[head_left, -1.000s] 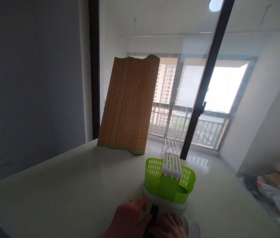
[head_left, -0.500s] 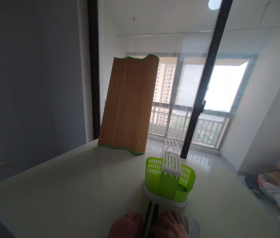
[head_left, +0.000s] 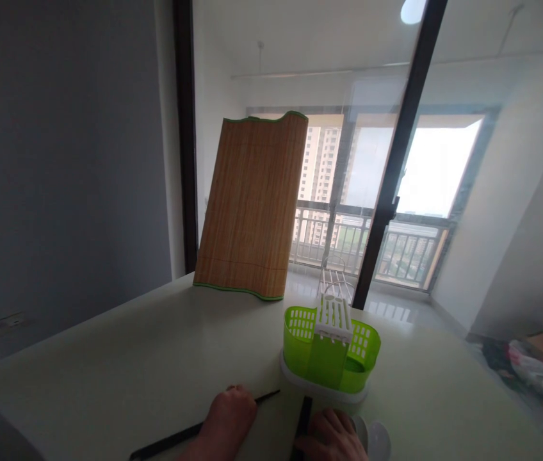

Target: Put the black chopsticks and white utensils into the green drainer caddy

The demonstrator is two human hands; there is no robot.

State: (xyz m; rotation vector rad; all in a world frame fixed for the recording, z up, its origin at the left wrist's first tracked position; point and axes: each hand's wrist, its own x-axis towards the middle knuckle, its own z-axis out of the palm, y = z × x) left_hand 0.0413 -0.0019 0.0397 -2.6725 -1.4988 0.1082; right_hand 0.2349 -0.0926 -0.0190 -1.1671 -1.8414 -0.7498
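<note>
Your hands have come apart, so the two black things lie split: your left hand (head_left: 228, 413) grips a long, thin black stick (head_left: 168, 441), slanting toward two o'clock, while your right hand (head_left: 333, 435) touches a straight, flat black bar (head_left: 304, 415), its grip hard to tell.

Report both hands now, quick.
Left hand: closed, holding the black stick.
Right hand: fingers curled at the black bar, beside the white spoons; whether they grip anything can't be told.
</note>
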